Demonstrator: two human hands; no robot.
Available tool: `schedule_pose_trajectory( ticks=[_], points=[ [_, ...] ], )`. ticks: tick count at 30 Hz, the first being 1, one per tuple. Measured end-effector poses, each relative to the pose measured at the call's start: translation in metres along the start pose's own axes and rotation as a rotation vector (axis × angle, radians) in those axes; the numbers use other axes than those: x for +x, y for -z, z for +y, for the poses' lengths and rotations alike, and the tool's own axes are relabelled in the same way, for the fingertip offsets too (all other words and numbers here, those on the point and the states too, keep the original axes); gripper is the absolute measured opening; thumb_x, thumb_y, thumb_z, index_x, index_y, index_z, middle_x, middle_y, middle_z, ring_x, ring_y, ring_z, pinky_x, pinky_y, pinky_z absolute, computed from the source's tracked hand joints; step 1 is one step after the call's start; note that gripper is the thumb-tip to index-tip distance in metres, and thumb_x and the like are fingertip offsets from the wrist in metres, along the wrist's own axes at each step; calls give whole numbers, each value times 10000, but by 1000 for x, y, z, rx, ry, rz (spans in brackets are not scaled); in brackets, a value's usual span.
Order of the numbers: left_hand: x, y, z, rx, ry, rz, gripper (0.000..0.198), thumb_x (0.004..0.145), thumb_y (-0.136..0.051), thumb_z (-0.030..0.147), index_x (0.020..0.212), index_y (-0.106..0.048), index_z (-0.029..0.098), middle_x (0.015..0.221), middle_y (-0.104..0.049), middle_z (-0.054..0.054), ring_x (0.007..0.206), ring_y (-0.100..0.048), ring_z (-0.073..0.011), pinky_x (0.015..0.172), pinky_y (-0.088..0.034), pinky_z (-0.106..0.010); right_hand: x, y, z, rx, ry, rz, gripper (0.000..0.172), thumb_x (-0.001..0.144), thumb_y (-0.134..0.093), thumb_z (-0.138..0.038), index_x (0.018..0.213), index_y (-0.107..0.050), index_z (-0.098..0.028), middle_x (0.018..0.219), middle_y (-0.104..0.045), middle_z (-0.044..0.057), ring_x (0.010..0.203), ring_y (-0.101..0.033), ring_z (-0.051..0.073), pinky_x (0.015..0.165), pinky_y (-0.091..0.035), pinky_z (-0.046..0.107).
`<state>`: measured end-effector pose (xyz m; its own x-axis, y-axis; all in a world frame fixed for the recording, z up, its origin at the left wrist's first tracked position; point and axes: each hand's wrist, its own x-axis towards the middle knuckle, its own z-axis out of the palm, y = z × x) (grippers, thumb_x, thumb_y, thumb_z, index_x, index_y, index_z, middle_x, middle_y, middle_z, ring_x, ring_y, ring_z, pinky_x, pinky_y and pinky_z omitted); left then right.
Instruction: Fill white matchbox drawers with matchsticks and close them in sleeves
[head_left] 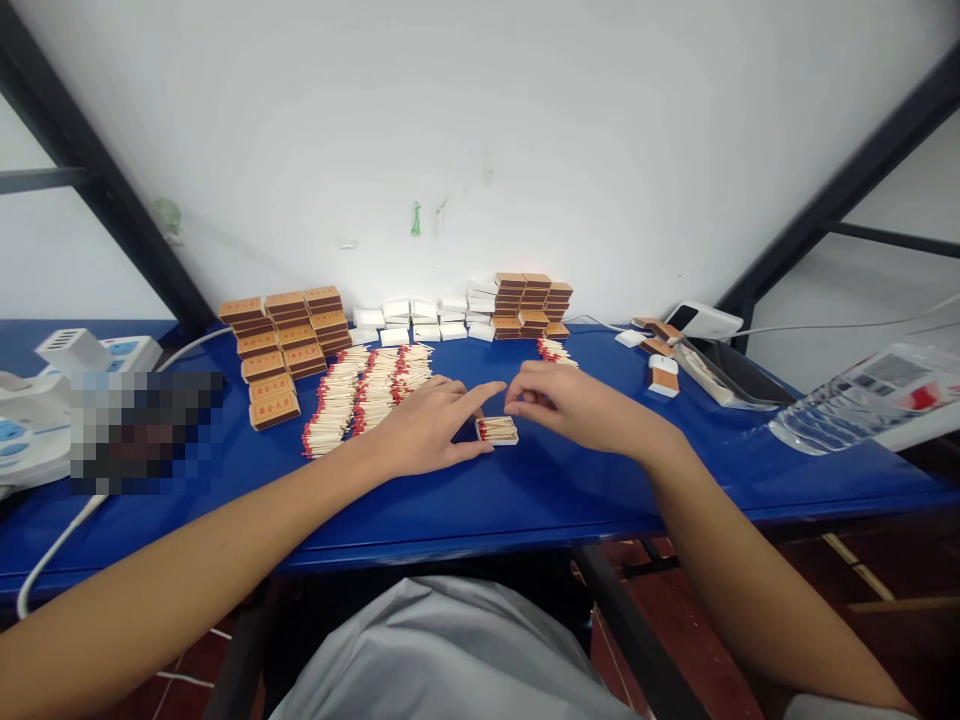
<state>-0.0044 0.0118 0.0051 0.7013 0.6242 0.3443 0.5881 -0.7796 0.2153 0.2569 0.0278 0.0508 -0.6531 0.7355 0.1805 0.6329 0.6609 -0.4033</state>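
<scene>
A small white matchbox tray (pixel 510 440) lies on the blue table, partly filled with red-tipped matches (pixel 496 429). My left hand (pixel 427 425) is at its left side, thumb and index finger spread apart, the thumb at the tray's near left corner. Just above the tray's far right side is my right hand (pixel 562 400), its fingers curled toward a pinch. Whether a match is between those fingertips I cannot make out. Left of the tray, loose matches (pixel 330 410) lie in several long rows, partly behind my left hand. A smaller pile of matches (pixel 553 350) sits beyond my right hand.
Orange-brown matchbox sleeves (pixel 274 400) are stacked at the left, with more matchboxes (pixel 532 290) by the wall. White trays (pixel 426 315) stand between them. Power strips (pixel 135 355) and a pixelated dark object (pixel 150 430) lie left; a plastic bottle (pixel 847 395) and loose boxes (pixel 664 380) lie right.
</scene>
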Motion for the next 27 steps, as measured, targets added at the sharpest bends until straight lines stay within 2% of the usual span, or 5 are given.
schedule_pose_trajectory(
  ticks=[3, 6, 11, 18, 27],
  points=[
    [-1, 0, 0, 6, 13, -15, 697, 1027, -692, 465, 1634, -413, 266, 1182, -760, -85, 1124, -654, -302, 1043, -502, -464, -10, 16, 25, 34, -96, 134, 359, 1029, -583, -541, 929, -742, -236, 867, -722, 81, 764, -617, 230, 699, -459, 362],
    [-1, 0, 1, 11, 25, -26, 701, 1027, -689, 481, 1636, -415, 266, 1187, -754, -87, 1134, -651, -302, 1045, -503, -461, -23, 25, 65, -29, -230, 229, 449, 987, -591, -631, 872, -738, -223, 793, -703, 85, 735, -605, 238, 683, -447, 374],
    [0, -1, 0, 16, 27, -34, 696, 1031, -682, 488, 1633, -414, 263, 1169, -752, -84, 1123, -650, -300, 1031, -511, -458, -37, 19, 111, -42, -283, 161, 463, 911, -653, -671, 875, -774, -226, 842, -715, 84, 747, -619, 238, 707, -477, 377],
    [-1, 0, -1, 5, 29, -37, 707, 1027, -692, 484, 1635, -415, 253, 1175, -753, -90, 1127, -645, -299, 1040, -511, -465, -31, 9, 115, -49, -280, 101, 424, 943, -625, -620, 854, -741, -221, 848, -711, 89, 744, -606, 241, 691, -457, 371],
    [-1, -2, -2, -6, 25, -28, 708, 1028, -678, 497, 1642, -409, 268, 1178, -748, -89, 1139, -646, -300, 1054, -510, -475, -27, 5, 110, -61, -161, 157, 375, 994, -599, -577, 975, -748, -233, 857, -666, 81, 768, -586, 243, 720, -452, 363]
  ],
)
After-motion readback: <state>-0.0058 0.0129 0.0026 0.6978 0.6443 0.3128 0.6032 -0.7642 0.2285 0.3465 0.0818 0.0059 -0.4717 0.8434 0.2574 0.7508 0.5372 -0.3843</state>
